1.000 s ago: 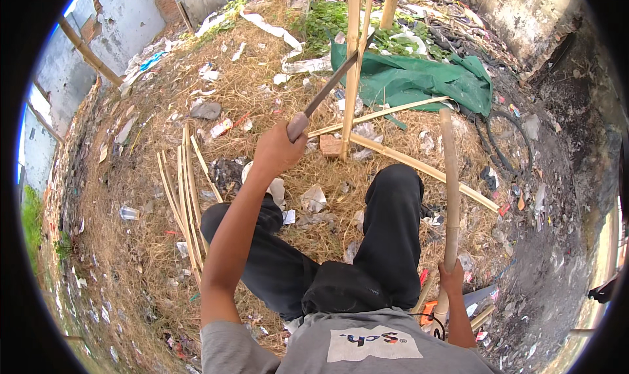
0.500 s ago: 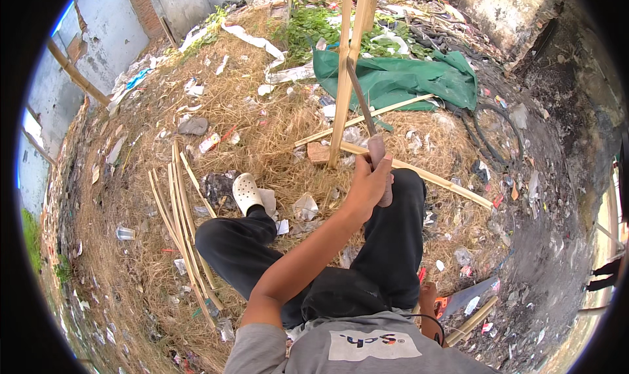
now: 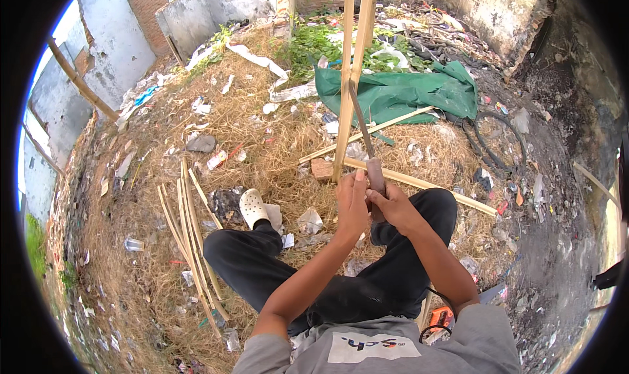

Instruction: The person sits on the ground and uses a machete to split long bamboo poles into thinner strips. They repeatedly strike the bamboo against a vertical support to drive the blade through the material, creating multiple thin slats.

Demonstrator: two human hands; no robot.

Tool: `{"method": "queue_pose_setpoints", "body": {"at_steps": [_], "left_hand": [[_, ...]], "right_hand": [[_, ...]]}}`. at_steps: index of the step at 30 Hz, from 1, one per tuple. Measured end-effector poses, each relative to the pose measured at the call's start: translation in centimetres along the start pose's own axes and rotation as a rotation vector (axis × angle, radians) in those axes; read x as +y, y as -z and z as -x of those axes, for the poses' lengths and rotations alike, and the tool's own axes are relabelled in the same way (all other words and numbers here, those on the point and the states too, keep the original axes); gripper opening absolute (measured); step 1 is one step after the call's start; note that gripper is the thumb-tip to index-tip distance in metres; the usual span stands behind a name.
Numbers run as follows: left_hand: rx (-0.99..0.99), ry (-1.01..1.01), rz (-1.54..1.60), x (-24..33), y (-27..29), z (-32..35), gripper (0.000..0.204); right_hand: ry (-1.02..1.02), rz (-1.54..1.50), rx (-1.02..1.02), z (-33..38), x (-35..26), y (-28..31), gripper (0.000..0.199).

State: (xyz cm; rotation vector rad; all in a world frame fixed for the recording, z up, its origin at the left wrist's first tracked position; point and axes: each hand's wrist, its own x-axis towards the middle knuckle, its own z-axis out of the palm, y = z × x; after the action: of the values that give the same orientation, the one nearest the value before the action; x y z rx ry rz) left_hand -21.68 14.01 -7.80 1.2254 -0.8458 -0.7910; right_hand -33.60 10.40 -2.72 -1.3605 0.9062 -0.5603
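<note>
In front of my knees, my right hand (image 3: 393, 207) is closed round the brown handle (image 3: 375, 175) of a machete. Its long dark blade (image 3: 361, 120) slants up and left and meets a pale split bamboo pole (image 3: 344, 112) that stands upright; whether it is lodged in the split I cannot tell. Close beside the handle is my left hand (image 3: 352, 207), its visible fingers pointing up and off the grip, some of them hidden. The pole's foot comes down next to a reddish brick (image 3: 322, 169).
Several bamboo strips (image 3: 190, 236) lie left of my legs. Two more strips (image 3: 445, 190) cross the dry grass ahead, near a green tarp (image 3: 400, 92). A saw with an orange handle (image 3: 441, 319) lies by my right hip. Black hose (image 3: 481, 141) coils at right among litter.
My right hand has come up from beside my right hip and taken the machete's handle. My left hand has slid leftward off it. My right knee has shifted right.
</note>
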Motion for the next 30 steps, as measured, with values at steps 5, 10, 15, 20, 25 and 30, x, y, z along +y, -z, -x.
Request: {"method": "queue_pose_setpoints", "body": {"at_steps": [5,10,15,20,25,30], "left_hand": [[0.176,-0.387,-0.362,8.2,4.9,-4.9,0.058],[0.106,-0.762,-0.571,18.4,1.8,-17.1,0.096],[-0.022,-0.74,-0.468,21.7,-0.8,-24.6,0.078],[-0.165,-0.6,0.044,22.2,-0.4,-24.2,0.039],[-0.209,-0.592,0.105,21.9,1.2,-25.2,0.043],[-0.139,-0.637,0.143,21.5,3.4,-25.3,0.049]], "right_hand": [[-0.057,-0.039,0.05,-2.5,3.5,1.7,0.018],[-0.062,-0.042,0.282,-2.4,1.1,0.8,0.02],[-0.038,0.102,0.17,-2.2,2.5,0.3,0.021],[-0.068,-0.121,-0.074,-1.8,5.2,-0.3,0.013],[-0.199,-0.83,-0.468,-2.3,7.2,-2.2,0.01],[-0.122,-0.024,-0.037,-3.3,5.4,-2.1,0.015]]}}
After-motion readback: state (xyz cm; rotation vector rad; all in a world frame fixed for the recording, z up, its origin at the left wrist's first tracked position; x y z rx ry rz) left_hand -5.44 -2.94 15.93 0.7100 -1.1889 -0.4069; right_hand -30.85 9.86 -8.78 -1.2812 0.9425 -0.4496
